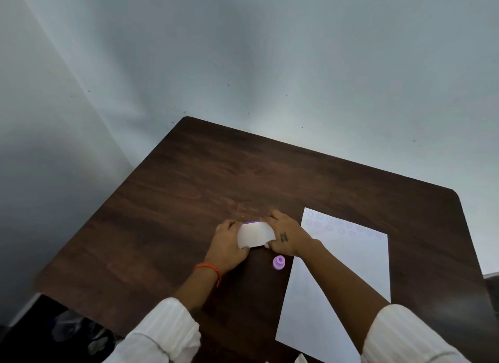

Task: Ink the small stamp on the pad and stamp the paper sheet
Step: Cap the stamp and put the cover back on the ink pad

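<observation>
A white ink pad case (pixel 253 235) with a thin purple strip along its far edge lies on the dark wooden table (pixel 189 189). My left hand (pixel 228 245) grips its left end and my right hand (pixel 286 234) grips its right end. The small purple stamp (pixel 278 262) stands alone on the table just in front of the case, touched by neither hand. The white paper sheet (pixel 337 276) lies to the right, partly under my right forearm, with several faint purple ring prints near its far end.
A pale wall rises close behind the table's far edge. Dark objects sit on the floor at the lower left (pixel 73 333), beside the table's left edge. My white sleeves fill the bottom of the view.
</observation>
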`<act>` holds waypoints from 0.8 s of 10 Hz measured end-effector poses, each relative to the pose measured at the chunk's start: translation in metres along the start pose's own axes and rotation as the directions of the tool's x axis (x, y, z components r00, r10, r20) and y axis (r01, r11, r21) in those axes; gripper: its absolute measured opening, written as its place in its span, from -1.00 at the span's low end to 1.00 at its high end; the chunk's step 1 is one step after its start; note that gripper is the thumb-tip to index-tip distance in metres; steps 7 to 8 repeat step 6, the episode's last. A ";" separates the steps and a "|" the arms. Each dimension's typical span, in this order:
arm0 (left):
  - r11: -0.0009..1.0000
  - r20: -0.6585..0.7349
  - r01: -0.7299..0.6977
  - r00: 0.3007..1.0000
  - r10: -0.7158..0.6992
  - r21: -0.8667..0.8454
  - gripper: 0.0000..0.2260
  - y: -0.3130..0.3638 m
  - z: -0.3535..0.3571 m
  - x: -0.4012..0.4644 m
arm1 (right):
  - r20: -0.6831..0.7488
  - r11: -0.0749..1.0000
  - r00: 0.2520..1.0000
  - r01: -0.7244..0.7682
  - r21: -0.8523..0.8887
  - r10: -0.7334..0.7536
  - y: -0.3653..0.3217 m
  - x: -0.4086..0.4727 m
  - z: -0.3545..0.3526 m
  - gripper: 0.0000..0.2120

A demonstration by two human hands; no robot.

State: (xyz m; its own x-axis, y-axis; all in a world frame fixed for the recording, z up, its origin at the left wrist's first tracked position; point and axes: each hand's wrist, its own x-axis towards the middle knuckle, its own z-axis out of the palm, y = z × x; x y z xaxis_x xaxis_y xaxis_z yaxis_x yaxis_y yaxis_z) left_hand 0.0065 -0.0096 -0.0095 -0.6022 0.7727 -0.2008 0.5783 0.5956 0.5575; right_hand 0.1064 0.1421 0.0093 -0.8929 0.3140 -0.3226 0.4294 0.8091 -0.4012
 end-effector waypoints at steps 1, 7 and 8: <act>1.000 0.010 -0.005 1.000 0.005 -0.006 -0.40 0.000 -0.002 0.000 | 0.015 1.000 1.000 0.001 -0.017 -0.001 -0.001 0.002 0.001 -0.33; 0.993 -0.200 -0.085 0.975 0.099 0.076 -0.49 0.017 -0.028 0.005 | -0.353 0.998 0.936 0.019 0.066 0.005 -0.009 -0.016 -0.026 -0.45; 0.993 -0.200 -0.085 0.975 0.099 0.076 -0.49 0.017 -0.028 0.005 | -0.353 0.998 0.936 0.019 0.066 0.005 -0.009 -0.016 -0.026 -0.45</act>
